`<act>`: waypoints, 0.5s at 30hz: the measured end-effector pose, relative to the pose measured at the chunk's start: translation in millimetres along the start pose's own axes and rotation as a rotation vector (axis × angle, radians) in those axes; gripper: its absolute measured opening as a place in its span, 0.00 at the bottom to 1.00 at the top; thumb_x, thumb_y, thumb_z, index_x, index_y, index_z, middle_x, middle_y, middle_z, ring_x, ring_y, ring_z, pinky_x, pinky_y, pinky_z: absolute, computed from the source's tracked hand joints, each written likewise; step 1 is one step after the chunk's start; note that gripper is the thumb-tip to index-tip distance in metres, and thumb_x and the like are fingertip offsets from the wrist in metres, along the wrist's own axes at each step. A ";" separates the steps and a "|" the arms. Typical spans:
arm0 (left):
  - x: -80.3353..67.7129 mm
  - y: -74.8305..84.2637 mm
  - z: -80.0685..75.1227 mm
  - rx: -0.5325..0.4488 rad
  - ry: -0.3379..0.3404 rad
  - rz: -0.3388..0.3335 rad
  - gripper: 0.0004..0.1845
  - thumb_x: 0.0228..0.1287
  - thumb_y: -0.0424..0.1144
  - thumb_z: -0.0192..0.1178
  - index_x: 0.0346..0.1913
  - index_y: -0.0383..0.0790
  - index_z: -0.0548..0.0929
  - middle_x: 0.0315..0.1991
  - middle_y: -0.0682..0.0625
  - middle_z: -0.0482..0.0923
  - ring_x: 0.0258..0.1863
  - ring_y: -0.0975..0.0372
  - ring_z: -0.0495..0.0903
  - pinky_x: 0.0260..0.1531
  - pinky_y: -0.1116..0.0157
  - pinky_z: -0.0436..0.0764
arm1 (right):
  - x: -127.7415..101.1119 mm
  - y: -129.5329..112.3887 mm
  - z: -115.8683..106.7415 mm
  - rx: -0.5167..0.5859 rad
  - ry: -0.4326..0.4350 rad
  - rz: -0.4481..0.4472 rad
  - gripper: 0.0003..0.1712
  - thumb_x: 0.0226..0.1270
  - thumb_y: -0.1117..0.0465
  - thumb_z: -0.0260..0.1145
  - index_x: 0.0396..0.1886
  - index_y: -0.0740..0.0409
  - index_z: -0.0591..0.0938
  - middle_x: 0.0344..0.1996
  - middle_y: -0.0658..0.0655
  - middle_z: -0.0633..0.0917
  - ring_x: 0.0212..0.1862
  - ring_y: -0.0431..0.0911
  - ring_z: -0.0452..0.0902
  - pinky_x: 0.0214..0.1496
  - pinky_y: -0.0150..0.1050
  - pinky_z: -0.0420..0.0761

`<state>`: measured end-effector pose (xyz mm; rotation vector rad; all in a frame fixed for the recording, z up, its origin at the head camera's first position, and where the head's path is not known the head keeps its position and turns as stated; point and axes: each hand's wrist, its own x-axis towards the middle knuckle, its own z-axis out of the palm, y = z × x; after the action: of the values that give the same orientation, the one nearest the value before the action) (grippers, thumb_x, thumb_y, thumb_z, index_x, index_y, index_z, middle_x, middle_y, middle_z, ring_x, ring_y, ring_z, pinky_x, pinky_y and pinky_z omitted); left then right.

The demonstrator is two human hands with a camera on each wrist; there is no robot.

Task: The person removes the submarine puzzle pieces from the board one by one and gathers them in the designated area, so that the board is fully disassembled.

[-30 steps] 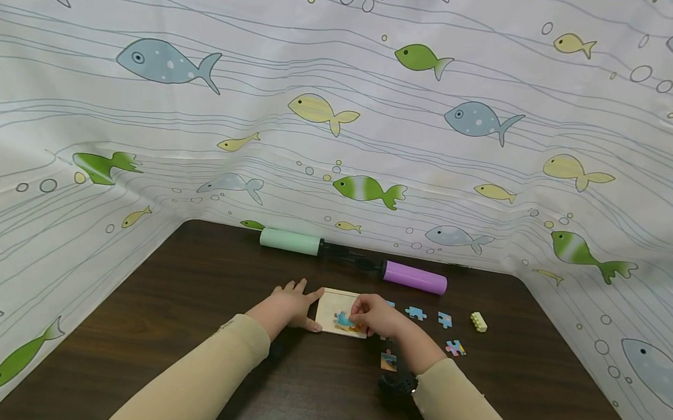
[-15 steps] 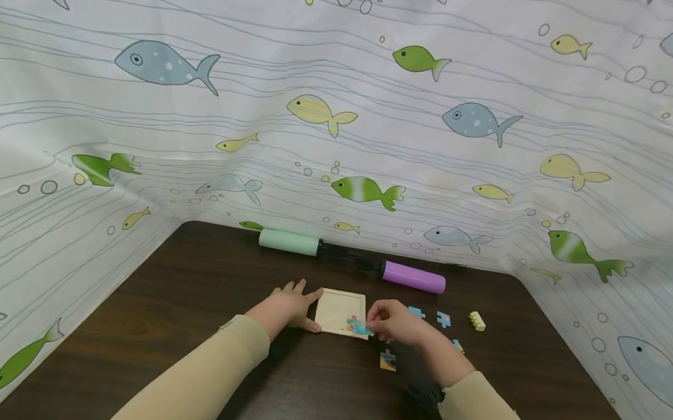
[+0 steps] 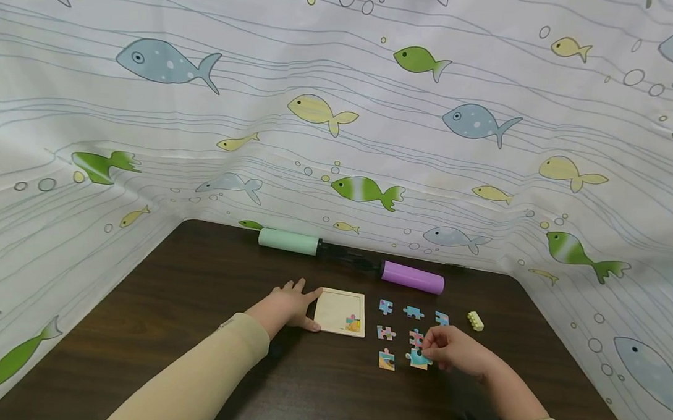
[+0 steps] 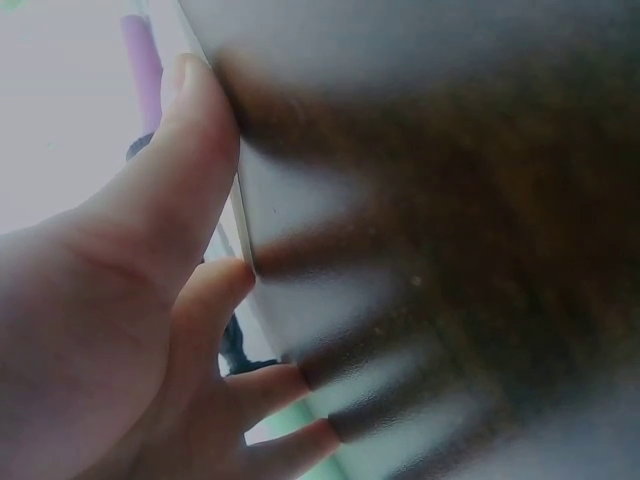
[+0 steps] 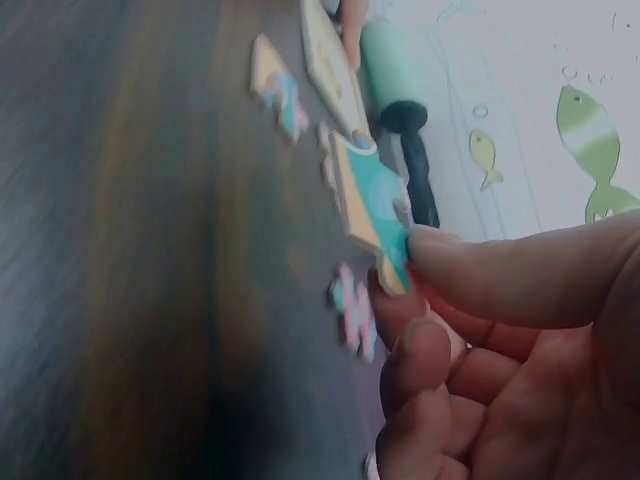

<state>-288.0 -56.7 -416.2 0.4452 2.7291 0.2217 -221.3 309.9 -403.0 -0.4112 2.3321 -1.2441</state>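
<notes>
**A:** Where does the head view look from?

**B:** From above and behind the arms. It faces forward and down across a dark wooden table [image 3: 171, 328] to a fish-print curtain [image 3: 373, 112], wide enough to take in both hands.

**A:** And the left wrist view?

**B:** Very close, low by the left hand [image 4: 120, 340]. It looks along the tabletop, past the fingers pressed against the puzzle tray [image 4: 300, 330] edge.

**A:** The right wrist view?

**B:** Also near and tipped sideways, it looks past the right hand [image 5: 500, 350] over the table.

**A:** What do they share?

**B:** The puzzle tray [image 3: 340, 311], mint roller [image 3: 288, 240] and loose puzzle pieces [image 3: 385, 332] appear in head and right wrist views.
</notes>
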 end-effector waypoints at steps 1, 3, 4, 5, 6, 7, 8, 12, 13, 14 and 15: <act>0.2 -0.1 -0.3 0.002 -0.001 -0.001 0.49 0.58 0.65 0.64 0.79 0.54 0.57 0.77 0.36 0.48 0.74 0.40 0.50 0.68 0.41 0.54 | -2.8 2.8 -1.3 -0.004 -0.005 0.004 0.07 0.72 0.65 0.63 0.36 0.66 0.78 0.24 0.53 0.77 0.23 0.44 0.70 0.24 0.37 0.74; 0.5 -0.3 -0.8 0.007 -0.003 -0.004 0.49 0.58 0.65 0.64 0.79 0.55 0.57 0.77 0.36 0.48 0.74 0.40 0.50 0.68 0.41 0.54 | -7.2 7.9 -2.8 -0.011 -0.011 0.012 0.07 0.71 0.65 0.63 0.35 0.66 0.78 0.23 0.52 0.76 0.23 0.43 0.70 0.23 0.36 0.73; 0.6 -0.2 -1.1 0.007 -0.004 -0.006 0.49 0.58 0.65 0.64 0.79 0.55 0.57 0.77 0.37 0.48 0.74 0.40 0.50 0.68 0.41 0.54 | -8.7 10.1 -3.1 -0.017 -0.015 0.015 0.07 0.71 0.65 0.63 0.35 0.65 0.78 0.23 0.52 0.76 0.23 0.43 0.70 0.23 0.36 0.73; 0.7 -0.1 -1.3 0.007 -0.004 -0.006 0.49 0.58 0.65 0.64 0.79 0.55 0.57 0.77 0.37 0.48 0.74 0.40 0.50 0.68 0.41 0.54 | -9.9 12.0 -3.2 -0.019 -0.017 0.018 0.06 0.72 0.65 0.63 0.35 0.65 0.78 0.23 0.51 0.76 0.23 0.43 0.70 0.22 0.35 0.73; 0.8 -0.1 -1.3 0.006 -0.005 -0.007 0.49 0.58 0.65 0.64 0.79 0.55 0.57 0.77 0.37 0.48 0.74 0.40 0.50 0.68 0.41 0.54 | -10.7 13.5 -3.1 -0.023 -0.017 0.019 0.06 0.71 0.65 0.63 0.35 0.65 0.78 0.23 0.52 0.76 0.23 0.43 0.70 0.22 0.35 0.73; 0.8 0.1 -1.4 0.005 -0.007 -0.008 0.49 0.58 0.65 0.64 0.79 0.55 0.56 0.77 0.37 0.48 0.74 0.40 0.49 0.68 0.41 0.53 | -11.4 14.6 -2.9 -0.028 -0.015 0.018 0.07 0.71 0.65 0.63 0.35 0.65 0.78 0.23 0.52 0.76 0.23 0.43 0.70 0.22 0.35 0.72; 0.8 0.1 -1.3 0.006 -0.007 -0.008 0.49 0.58 0.66 0.63 0.79 0.55 0.56 0.77 0.37 0.48 0.74 0.40 0.49 0.68 0.41 0.53 | -11.6 15.5 -2.6 -0.034 -0.009 0.018 0.07 0.71 0.64 0.63 0.35 0.65 0.78 0.23 0.52 0.76 0.23 0.43 0.70 0.22 0.35 0.72; 0.7 0.6 -0.7 0.010 -0.007 -0.010 0.49 0.58 0.66 0.63 0.79 0.55 0.56 0.77 0.37 0.48 0.74 0.40 0.49 0.68 0.41 0.54 | -10.2 15.3 -0.9 -0.083 0.059 0.028 0.06 0.70 0.64 0.65 0.35 0.62 0.79 0.24 0.53 0.77 0.23 0.45 0.71 0.21 0.37 0.72; 0.8 0.7 -0.4 0.012 -0.006 -0.009 0.49 0.58 0.66 0.63 0.79 0.56 0.56 0.77 0.37 0.47 0.74 0.40 0.49 0.68 0.41 0.54 | -9.6 14.5 -0.5 -0.095 0.082 0.032 0.05 0.69 0.64 0.66 0.35 0.61 0.79 0.24 0.53 0.77 0.23 0.46 0.71 0.20 0.38 0.72; 1.1 0.8 0.1 0.011 -0.005 -0.009 0.49 0.58 0.66 0.63 0.79 0.55 0.56 0.77 0.37 0.48 0.74 0.40 0.49 0.68 0.41 0.54 | -8.9 13.6 -0.2 -0.104 0.102 0.037 0.05 0.69 0.64 0.66 0.35 0.61 0.79 0.25 0.53 0.77 0.24 0.46 0.71 0.20 0.38 0.71; 1.3 0.9 0.5 0.009 -0.003 -0.008 0.49 0.58 0.66 0.63 0.79 0.55 0.56 0.77 0.37 0.48 0.74 0.40 0.50 0.68 0.41 0.54 | -8.2 12.5 0.0 -0.111 0.119 0.040 0.05 0.68 0.64 0.67 0.35 0.61 0.79 0.25 0.53 0.77 0.24 0.46 0.71 0.20 0.38 0.71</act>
<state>-288.7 -55.3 -416.9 0.4363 2.7294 0.2058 -214.9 320.5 -411.3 -0.3331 2.5054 -1.1527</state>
